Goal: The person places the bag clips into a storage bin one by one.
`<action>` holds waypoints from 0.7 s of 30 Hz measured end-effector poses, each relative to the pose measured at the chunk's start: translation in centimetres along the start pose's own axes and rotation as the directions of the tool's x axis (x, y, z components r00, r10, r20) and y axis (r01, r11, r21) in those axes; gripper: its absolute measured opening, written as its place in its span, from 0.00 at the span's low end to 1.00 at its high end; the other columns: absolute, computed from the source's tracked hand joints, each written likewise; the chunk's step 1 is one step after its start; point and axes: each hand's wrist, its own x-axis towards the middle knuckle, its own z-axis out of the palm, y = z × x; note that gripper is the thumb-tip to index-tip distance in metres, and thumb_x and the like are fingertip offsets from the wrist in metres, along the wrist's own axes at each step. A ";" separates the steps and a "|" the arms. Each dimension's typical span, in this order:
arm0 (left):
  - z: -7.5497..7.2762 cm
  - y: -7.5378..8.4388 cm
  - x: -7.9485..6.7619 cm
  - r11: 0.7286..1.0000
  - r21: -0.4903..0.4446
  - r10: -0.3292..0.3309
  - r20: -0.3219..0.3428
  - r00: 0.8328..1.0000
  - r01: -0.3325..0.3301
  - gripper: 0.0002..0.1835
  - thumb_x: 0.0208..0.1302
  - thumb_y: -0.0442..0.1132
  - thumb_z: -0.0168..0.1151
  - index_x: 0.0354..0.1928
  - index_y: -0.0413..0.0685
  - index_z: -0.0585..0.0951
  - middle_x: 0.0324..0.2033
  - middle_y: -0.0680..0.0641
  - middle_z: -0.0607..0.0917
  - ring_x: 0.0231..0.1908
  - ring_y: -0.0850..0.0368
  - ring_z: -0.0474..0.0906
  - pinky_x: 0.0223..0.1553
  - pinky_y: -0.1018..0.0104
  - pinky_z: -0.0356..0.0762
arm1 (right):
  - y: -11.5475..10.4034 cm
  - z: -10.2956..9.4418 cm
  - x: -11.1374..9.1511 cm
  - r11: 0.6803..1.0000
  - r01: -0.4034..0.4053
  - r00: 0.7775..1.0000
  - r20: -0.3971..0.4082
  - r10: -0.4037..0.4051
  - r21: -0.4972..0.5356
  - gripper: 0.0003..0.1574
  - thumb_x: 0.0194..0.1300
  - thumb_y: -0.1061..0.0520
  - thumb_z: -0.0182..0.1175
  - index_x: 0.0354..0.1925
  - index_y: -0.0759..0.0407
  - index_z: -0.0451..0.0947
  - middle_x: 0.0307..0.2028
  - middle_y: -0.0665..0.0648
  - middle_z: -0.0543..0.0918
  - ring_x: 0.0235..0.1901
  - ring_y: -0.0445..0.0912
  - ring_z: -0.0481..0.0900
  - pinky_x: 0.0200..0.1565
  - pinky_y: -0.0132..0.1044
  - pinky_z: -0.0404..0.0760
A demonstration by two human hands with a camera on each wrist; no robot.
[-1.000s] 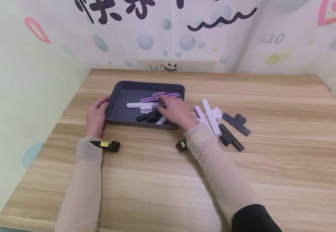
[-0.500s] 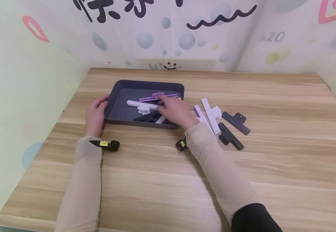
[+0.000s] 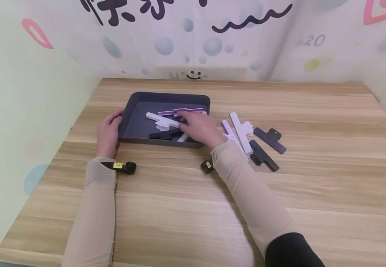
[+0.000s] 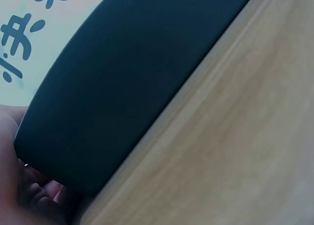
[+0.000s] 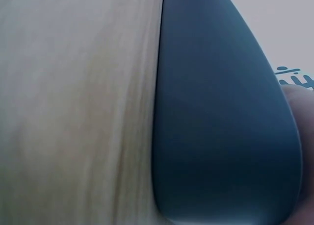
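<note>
My left hand (image 3: 107,134) holds the left wall of a dark grey tray (image 3: 166,96), thumb at the rim; in the left wrist view its fingers (image 4: 46,193) curl by the tray's corner. Over the tray's right part reaches my right hand (image 3: 201,127), fingertips pointing down among the clips. Its index finger is at a purple clip (image 3: 166,113), its thumb by the end of a white clip (image 3: 156,118). A black clip (image 3: 159,134) and another pale clip (image 3: 183,138) lie partly under the hand. What its fingertips grip is hidden, also in the right wrist view.
Right of the tray, a purple-and-white clip (image 3: 229,130), a white clip (image 3: 241,131) and two black clips (image 3: 270,140) lie on the wooden table (image 3: 166,207). A printed curtain (image 3: 226,55) hangs behind the table.
Inside the tray the white clip has turned, its right end now lower. The purple clip has levelled and the black clip has shifted left. Both hands stay in nearly the same place.
</note>
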 end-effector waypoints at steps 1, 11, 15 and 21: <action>0.0 0.0 0.0 1.000 -0.002 0.000 0.001 1.000 0.000 0.17 0.65 0.43 0.50 0.53 0.52 0.76 0.54 0.52 0.74 0.53 0.63 0.65 0.55 0.68 0.59 | 0.0 0.0 0.0 1.000 0.003 1.000 0.002 -0.003 -0.002 0.25 0.61 0.44 0.50 0.57 0.43 0.69 0.47 0.44 0.78 0.47 0.44 0.74 0.40 0.43 0.72; -0.1 -0.1 -0.1 1.000 0.005 0.004 0.008 1.000 -0.004 0.17 0.65 0.43 0.49 0.54 0.51 0.75 0.55 0.51 0.74 0.54 0.62 0.64 0.57 0.68 0.57 | 0.2 0.2 0.0 0.999 0.044 0.999 0.015 -0.044 -0.021 0.19 0.61 0.42 0.49 0.50 0.39 0.74 0.43 0.42 0.79 0.39 0.42 0.74 0.34 0.40 0.71; -0.1 -0.1 -0.1 1.000 0.007 0.000 0.012 1.000 0.000 0.17 0.66 0.44 0.48 0.55 0.51 0.75 0.55 0.51 0.73 0.55 0.62 0.64 0.57 0.67 0.57 | 0.3 0.2 -0.1 0.998 0.058 0.998 0.014 -0.058 -0.007 0.18 0.61 0.42 0.50 0.48 0.40 0.75 0.43 0.42 0.80 0.40 0.41 0.75 0.37 0.40 0.71; 0.0 0.2 0.0 1.000 -0.006 -0.010 0.015 1.000 0.010 0.17 0.65 0.43 0.49 0.55 0.51 0.75 0.56 0.51 0.73 0.55 0.63 0.63 0.58 0.68 0.56 | 0.7 0.0 -0.1 0.996 0.069 0.998 0.001 -0.069 0.059 0.19 0.62 0.43 0.50 0.50 0.41 0.75 0.45 0.42 0.79 0.43 0.42 0.74 0.41 0.40 0.71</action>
